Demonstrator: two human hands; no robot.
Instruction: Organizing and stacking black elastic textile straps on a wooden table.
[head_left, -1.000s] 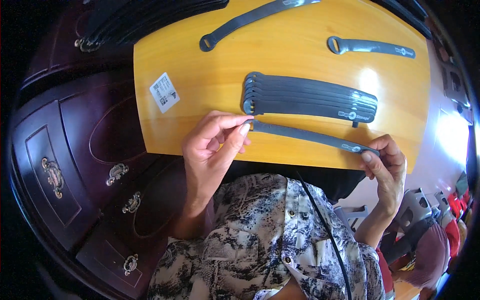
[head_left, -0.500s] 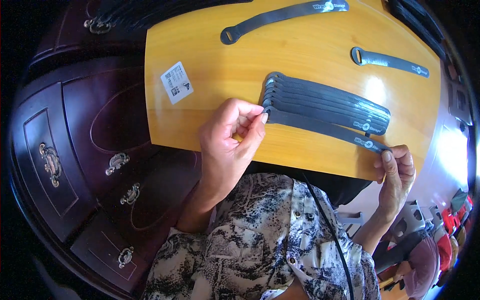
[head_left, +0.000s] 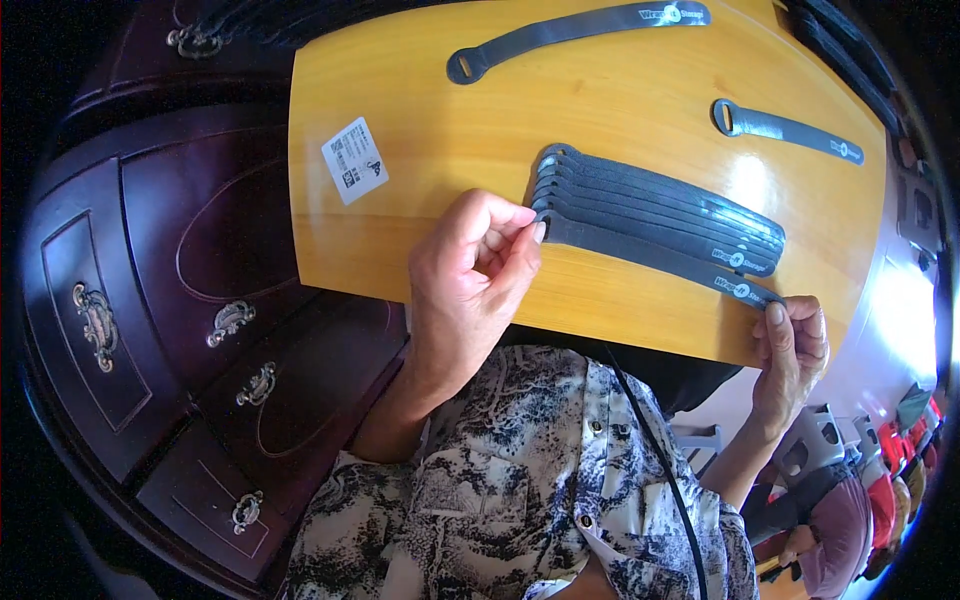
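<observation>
- Seemingly a furnished room in someone's home.
- Left of the yellow wooden table [head_left: 400,100]: a dark wooden cabinet [head_left: 150,290] with panelled fronts [head_left: 100,400] and ornate metal handles [head_left: 96,327].
- Right of the table: a pale floor [head_left: 870,300], a grey stool [head_left: 825,440] and, farther out, red fabric [head_left: 892,450].
- On the table: black straps [head_left: 660,205], giving it a work-corner look.

Near my right hand [head_left: 790,345], the dark strap [head_left: 650,252] I'm holding is showing pale lettering around a light round mark. Just above, the front piece of the strap stack [head_left: 650,200] is carrying similar print toward its right end. The far strap [head_left: 560,38] and the short strap [head_left: 785,126] are also bearing pale lettering near their right ends. A white label [head_left: 370,150] on the yellow table [head_left: 400,110] is displaying tiny dark print, blocky codes and a black emblem.
</observation>
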